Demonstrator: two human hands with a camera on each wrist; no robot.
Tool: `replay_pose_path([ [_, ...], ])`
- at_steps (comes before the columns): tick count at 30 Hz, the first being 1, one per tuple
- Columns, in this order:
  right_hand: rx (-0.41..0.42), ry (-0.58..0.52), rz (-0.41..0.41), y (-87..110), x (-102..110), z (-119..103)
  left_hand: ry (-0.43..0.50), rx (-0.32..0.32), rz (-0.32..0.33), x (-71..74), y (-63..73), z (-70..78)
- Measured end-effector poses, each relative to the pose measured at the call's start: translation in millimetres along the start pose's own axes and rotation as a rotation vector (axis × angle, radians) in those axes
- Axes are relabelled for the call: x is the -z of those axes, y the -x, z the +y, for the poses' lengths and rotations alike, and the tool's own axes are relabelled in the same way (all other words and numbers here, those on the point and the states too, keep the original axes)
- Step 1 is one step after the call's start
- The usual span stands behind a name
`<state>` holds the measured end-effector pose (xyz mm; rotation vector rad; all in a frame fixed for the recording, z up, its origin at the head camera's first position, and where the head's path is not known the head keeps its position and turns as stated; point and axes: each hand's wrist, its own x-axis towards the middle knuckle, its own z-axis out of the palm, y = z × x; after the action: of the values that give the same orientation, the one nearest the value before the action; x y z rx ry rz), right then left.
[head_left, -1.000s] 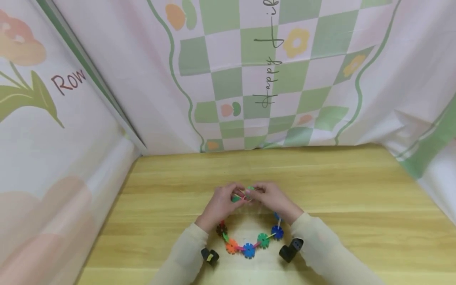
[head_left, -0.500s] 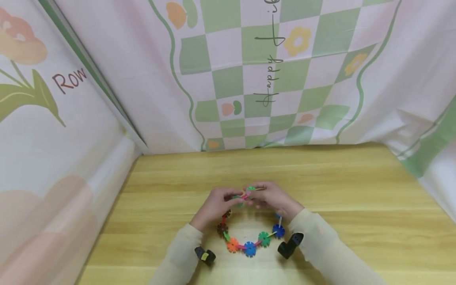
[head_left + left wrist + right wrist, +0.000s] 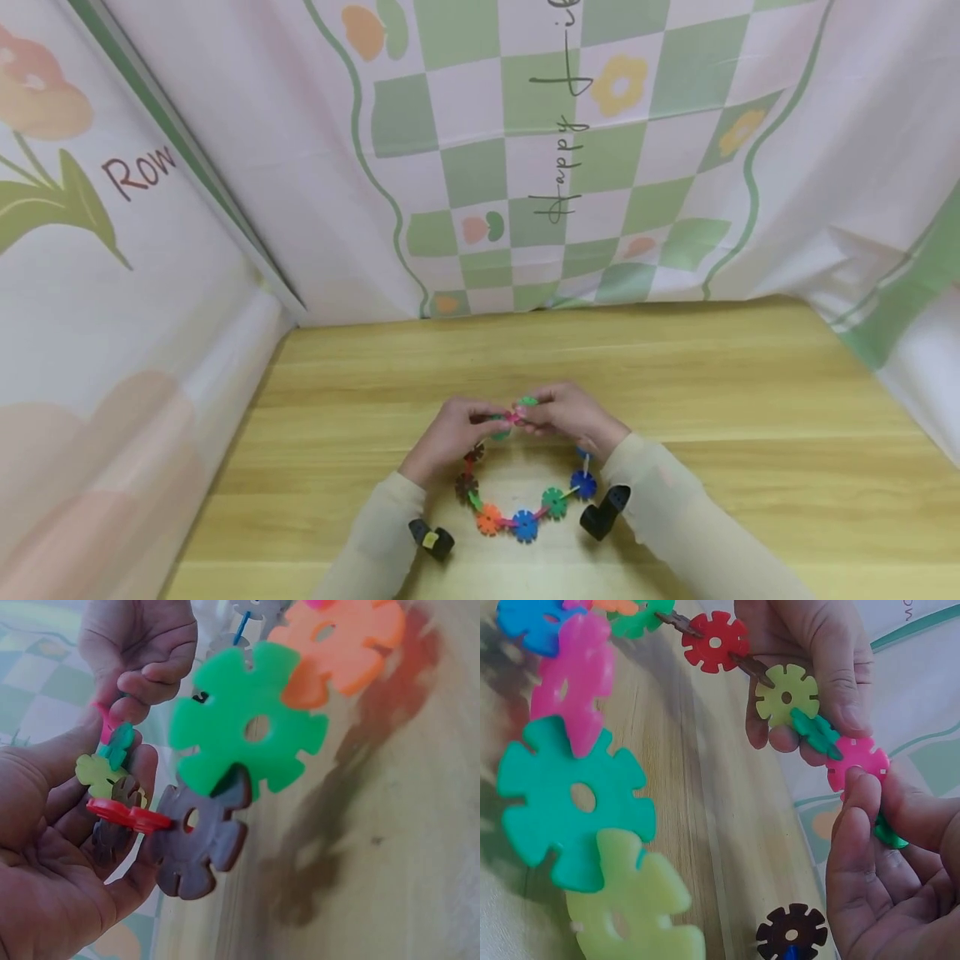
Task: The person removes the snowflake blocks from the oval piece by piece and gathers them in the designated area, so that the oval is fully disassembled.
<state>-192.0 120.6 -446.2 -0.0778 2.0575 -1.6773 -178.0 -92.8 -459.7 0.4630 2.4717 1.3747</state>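
A chain of slotted plastic snowflake discs (image 3: 525,526) in several colours curves in a loop below both hands. My left hand (image 3: 450,437) holds its raised far-left part; in the right wrist view its thumb and fingers are about a green disc (image 3: 816,733) beside a yellow disc (image 3: 787,696). With thumb and forefinger, my right hand (image 3: 573,419) pinches a pink disc (image 3: 859,759) that meets the green one. Another green disc (image 3: 889,833) shows partly between the right fingers. In the left wrist view, a brown disc (image 3: 196,844) and red disc (image 3: 129,815) hang by the left palm.
The wooden table (image 3: 712,392) lies beneath the chain. A patterned cloth (image 3: 480,167) hangs behind it and another on the left. Black wrist cameras (image 3: 431,540) sit on both sleeves, close to the chain's near part.
Since a second ago, my left hand has shifted slightly left and its grip has changed, baring the pink disc and a brown disc. My right hand stays nearly in place.
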Motion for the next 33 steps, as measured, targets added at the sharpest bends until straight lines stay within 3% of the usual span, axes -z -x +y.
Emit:
replay_pose_path([
  [12,-0.013,0.015,0.003,-3.1,-5,1,0.062,0.054,-0.014,1.9,1.3,-5.6],
  [17,-0.025,0.019,0.004,-6.4,-3,0,0.054,0.044,-0.016,3.1,-2.5,-6.0],
  [20,-0.024,-0.019,-0.030,-8.1,1,-2,0.048,0.025,-0.020,4.8,-6.0,-5.2],
  [25,-0.029,-0.098,-0.161,-8.5,7,-4,0.052,0.033,-0.017,7.6,-6.2,-4.1],
  [28,-0.032,-0.089,-0.213,-8.2,8,-2,0.054,0.026,-0.019,7.3,-5.2,-5.7],
  [33,-0.012,-0.044,-0.224,-8.3,5,-2,0.067,0.008,-0.025,6.6,-3.9,-8.5],
])
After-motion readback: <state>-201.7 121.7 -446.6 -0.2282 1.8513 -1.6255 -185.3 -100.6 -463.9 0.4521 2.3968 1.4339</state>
